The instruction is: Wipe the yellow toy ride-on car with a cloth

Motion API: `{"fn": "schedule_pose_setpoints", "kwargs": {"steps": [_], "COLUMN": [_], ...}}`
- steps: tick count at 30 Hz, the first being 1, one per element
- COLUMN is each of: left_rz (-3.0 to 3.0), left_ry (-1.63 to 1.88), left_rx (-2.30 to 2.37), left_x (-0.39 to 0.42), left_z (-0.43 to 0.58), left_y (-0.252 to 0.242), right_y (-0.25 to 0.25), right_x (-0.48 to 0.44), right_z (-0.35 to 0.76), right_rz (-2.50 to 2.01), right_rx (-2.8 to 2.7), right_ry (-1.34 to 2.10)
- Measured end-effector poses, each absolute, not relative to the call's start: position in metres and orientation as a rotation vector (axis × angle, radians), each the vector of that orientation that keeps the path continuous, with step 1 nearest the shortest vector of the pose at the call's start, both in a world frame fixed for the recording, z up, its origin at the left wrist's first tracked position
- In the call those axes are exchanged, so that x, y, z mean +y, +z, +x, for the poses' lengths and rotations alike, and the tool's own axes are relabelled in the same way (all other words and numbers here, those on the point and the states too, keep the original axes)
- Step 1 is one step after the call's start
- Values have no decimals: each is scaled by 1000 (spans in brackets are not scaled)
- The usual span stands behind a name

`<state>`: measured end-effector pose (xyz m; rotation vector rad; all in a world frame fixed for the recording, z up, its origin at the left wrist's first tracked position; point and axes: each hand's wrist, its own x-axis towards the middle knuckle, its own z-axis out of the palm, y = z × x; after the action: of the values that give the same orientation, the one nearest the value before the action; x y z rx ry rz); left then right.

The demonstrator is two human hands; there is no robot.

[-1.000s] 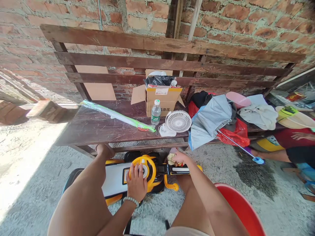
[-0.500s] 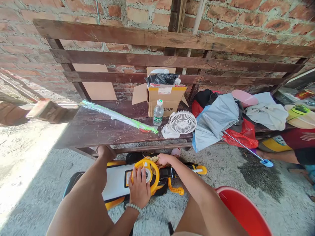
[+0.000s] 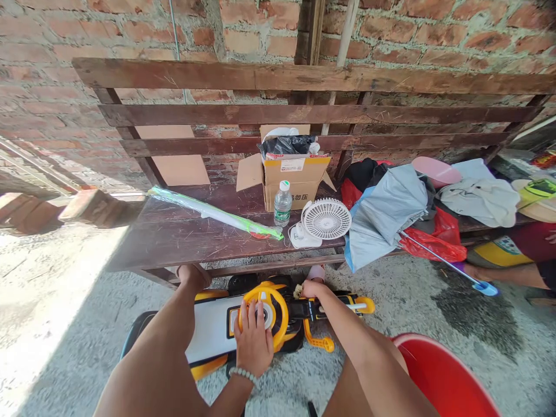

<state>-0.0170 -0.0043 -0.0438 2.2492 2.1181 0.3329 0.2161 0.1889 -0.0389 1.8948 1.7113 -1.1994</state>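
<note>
A yellow, black and white toy ride-on car [image 3: 212, 327] lies on the concrete floor between my legs. My left hand [image 3: 254, 339] rests on its yellow steering wheel [image 3: 278, 304], fingers curled over the rim and hub. My right hand [image 3: 310, 288] is closed on a small pale cloth pressed against the car's black front, just right of the wheel. A bead bracelet circles my left wrist.
A dark wooden bench [image 3: 174, 234] ahead carries a green-white wrapped tube [image 3: 217, 214], water bottle [image 3: 282, 204], cardboard box [image 3: 295, 174], small white fan [image 3: 325, 220], grey umbrella [image 3: 386, 208] and clothes. A red basin [image 3: 438, 376] sits at my right. Another person's arm [image 3: 504, 272] is at far right.
My right hand with the cloth moved left along the car's front toward the steering wheel, then slightly back right. My left hand stayed on the wheel. The view shifted a little.
</note>
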Motion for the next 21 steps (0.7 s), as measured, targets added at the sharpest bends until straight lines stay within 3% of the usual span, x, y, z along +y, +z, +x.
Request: {"fn": "schedule_pose_setpoints", "kwargs": {"steps": [11, 16, 21], "left_rz": [2226, 2207, 2229], "left_ry": [291, 300, 324], "left_rx": [2141, 2150, 2147], "left_x": [-2, 0, 3], "left_z": [-15, -13, -12], "left_y": [-36, -33, -34], "right_y": [-16, 20, 38], "right_x": [201, 208, 143], "right_z": [194, 164, 151], "right_rz": [1854, 2249, 2836], "right_rx": [1749, 1490, 1228], "right_ry": [-1711, -2408, -2521]}}
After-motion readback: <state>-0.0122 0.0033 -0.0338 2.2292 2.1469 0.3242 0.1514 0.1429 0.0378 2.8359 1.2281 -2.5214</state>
